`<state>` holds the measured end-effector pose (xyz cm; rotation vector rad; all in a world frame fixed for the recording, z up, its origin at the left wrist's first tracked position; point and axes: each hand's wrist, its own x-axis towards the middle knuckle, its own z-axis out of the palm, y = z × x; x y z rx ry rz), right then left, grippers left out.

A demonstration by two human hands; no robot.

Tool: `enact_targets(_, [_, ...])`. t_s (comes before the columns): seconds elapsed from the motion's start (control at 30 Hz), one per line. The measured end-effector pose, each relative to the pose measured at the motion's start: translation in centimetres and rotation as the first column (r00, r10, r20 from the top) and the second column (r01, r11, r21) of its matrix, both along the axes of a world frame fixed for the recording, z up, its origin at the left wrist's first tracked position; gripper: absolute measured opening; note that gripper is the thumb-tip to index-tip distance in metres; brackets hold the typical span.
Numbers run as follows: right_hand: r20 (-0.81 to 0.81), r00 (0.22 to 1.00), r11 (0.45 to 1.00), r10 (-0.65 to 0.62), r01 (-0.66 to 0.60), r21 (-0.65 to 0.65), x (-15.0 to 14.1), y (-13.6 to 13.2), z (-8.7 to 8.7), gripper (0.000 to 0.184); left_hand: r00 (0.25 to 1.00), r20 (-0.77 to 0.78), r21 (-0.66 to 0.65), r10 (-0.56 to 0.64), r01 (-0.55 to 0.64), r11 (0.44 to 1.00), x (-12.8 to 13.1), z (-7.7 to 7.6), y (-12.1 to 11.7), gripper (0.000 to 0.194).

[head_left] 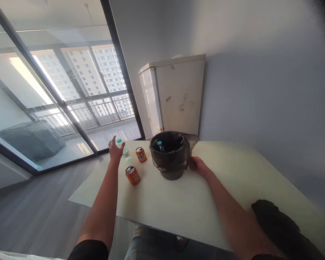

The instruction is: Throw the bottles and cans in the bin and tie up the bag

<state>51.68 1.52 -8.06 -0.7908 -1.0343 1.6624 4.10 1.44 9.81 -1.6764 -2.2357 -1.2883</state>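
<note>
My left hand (116,148) is open, fingers spread, right at a clear plastic bottle (125,152) with a teal cap that it partly covers. Whether it touches the bottle I cannot tell. My right hand (198,166) is closed at the right side of a trash can (172,175), fingers partly hidden by its black bag (168,157). Inside the lined can stands another bottle with a teal cap (159,143). Two orange soda cans stand upright left of it: one farther back (141,155), one nearer me (132,176).
The pale table (173,202) has its left and front edges in view. A dark, blurred item (276,218) lies at the right. Behind the table are a white refrigerator (178,97), a grey wall (260,90) and sliding glass doors (70,90) to a balcony.
</note>
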Motion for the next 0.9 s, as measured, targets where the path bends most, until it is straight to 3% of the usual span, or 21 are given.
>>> enact_targets(0.1, [0.001, 1.0, 1.0, -0.01, 0.01, -0.014, 0.1, 0.0, 0.1, 0.06, 1.0, -0.018, -0.046, -0.013, 0.012, 0.999, 0.2, -0.8, 0.8, 0.05])
enact_targets(0.2, [-0.007, 1.0, 0.999, -0.024, 0.024, -0.023, 0.1, -0.3, 0.4, 0.06, 1.0, -0.018, -0.03, 0.014, -0.014, 0.999, 0.7, -1.6, 0.5, 0.047])
enact_targets(0.33, [-0.015, 0.999, 0.999, -0.029, 0.029, -0.02, 0.0, -0.5, 0.8, 0.06, 0.998, -0.003, 0.015, 0.062, -0.062, 0.998, 1.4, -1.4, -0.3, 0.036])
enact_targets(0.43, [-0.015, 1.0, 1.0, -0.026, 0.026, -0.014, -0.1, -0.5, 0.8, 0.062, 0.996, 0.01, 0.075, 0.093, -0.093, 0.993, 1.8, 0.6, -0.9, 0.034])
enact_targets(0.5, [-0.014, 1.0, 1.0, -0.026, 0.026, -0.014, -0.1, -0.4, 0.8, 0.062, 0.993, 0.034, 0.206, 0.116, -0.121, 0.971, 2.3, 3.0, -1.4, 0.035])
enact_targets(0.53, [-0.014, 1.0, 1.0, -0.027, 0.027, -0.014, -0.1, -0.4, 0.8, 0.062, 0.991, 0.068, 0.34, 0.113, -0.129, 0.931, 2.7, 4.5, -1.8, 0.034])
enact_targets(0.6, [-0.011, 1.0, 1.0, -0.028, 0.028, -0.015, -0.1, -0.5, 0.8, 0.06, 0.989, 0.142, 0.591, 0.035, -0.113, 0.798, 4.0, 7.6, -2.6, 0.034])
enact_targets(0.67, [-0.004, 1.0, 1.0, -0.022, 0.022, -0.015, 0.0, -0.5, 0.8, 0.059, 0.985, 0.156, 0.721, -0.077, -0.06, 0.691, 6.0, 10.3, -3.7, 0.03])
enact_targets(0.73, [0.009, 1.0, 1.0, -0.01, 0.01, -0.014, 0.0, -0.6, 0.9, 0.06, 0.966, 0.124, 0.763, -0.227, 0.053, 0.644, 8.7, 12.1, -4.9, 0.029])
enact_targets(0.77, [0.017, 1.0, 1.0, -0.004, 0.004, -0.013, 0.0, -0.7, 0.9, 0.061, 0.946, 0.111, 0.748, -0.305, 0.123, 0.652, 10.2, 12.6, -5.5, 0.031])
enact_targets(0.9, [0.034, 0.999, 1.0, -0.009, 0.008, 0.005, -0.1, -0.9, 1.1, 0.064, 0.827, 0.094, 0.609, -0.554, 0.393, 0.689, 16.0, 12.0, -6.6, 0.033])
